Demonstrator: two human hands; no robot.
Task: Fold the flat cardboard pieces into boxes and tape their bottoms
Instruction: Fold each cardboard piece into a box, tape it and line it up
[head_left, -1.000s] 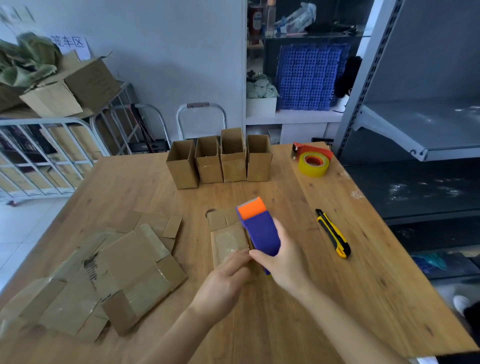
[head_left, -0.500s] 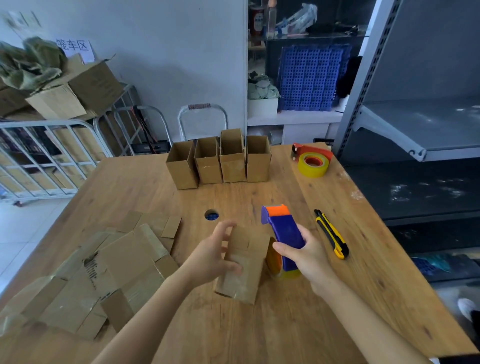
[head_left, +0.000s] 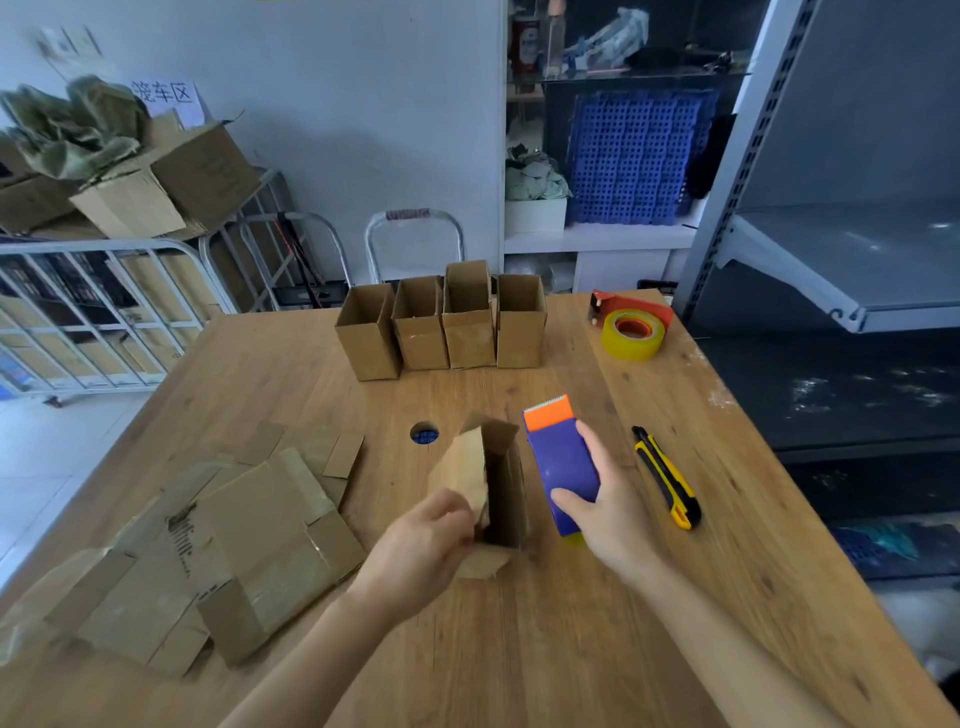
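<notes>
Head view: left hand (head_left: 421, 545) grips folded box (head_left: 505, 467), now turned open-end up, just right of hole (head_left: 424, 433) in surface (head_left: 571, 649); right hand (head_left: 613, 514) clamps blue tape dispenser (head_left: 561, 457), now off the box, farther right of hole.

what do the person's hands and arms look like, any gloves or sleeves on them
Two bare hands, no gloves. The left hand and the right hand show no ring, and neither wrist shows a watch or a bracelet. The left forearm and the right forearm are bare down to the picture's edge: no sleeve, cuff or marking is in view.
</notes>
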